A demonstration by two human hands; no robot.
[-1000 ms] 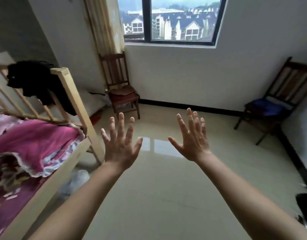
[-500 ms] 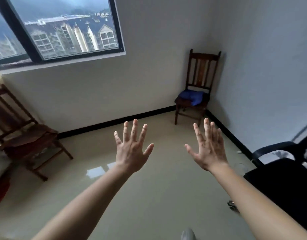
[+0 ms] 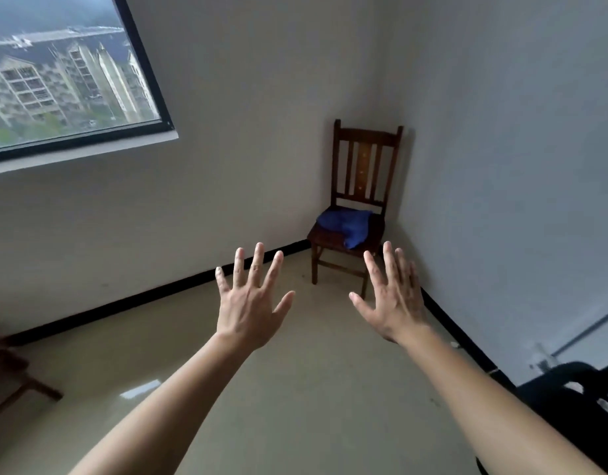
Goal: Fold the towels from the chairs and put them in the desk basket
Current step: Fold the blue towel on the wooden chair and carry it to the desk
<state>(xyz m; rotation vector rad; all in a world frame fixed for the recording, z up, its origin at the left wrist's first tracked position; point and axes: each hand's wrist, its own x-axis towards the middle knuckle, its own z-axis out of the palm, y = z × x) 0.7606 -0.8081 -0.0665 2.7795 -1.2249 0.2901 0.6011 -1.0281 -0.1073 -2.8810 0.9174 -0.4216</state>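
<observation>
A crumpled blue towel (image 3: 347,226) lies on the seat of a dark wooden chair (image 3: 364,159) standing in the room's far corner. Both my arms are stretched out in front of me over the floor. My left hand (image 3: 249,303) is open, fingers spread, palm away from me, well short of the chair and to its left. My right hand (image 3: 393,299) is open too, fingers spread, its fingertips overlapping the chair's front legs in the view but still short of it. Neither hand holds anything. No basket or desk is in sight.
A second wooden chair (image 3: 11,375) pokes in at the left edge. A black office chair (image 3: 576,399) stands at the lower right by the wall. A window (image 3: 66,73) is on the left wall. Shiny beige floor (image 3: 295,389) stretches between me and the corner chair.
My view has swung right and moved closer: the bed and left chair have slid out of sight, and the corner chair with the blue towel now sits centred and larger. Both hands stayed open.
</observation>
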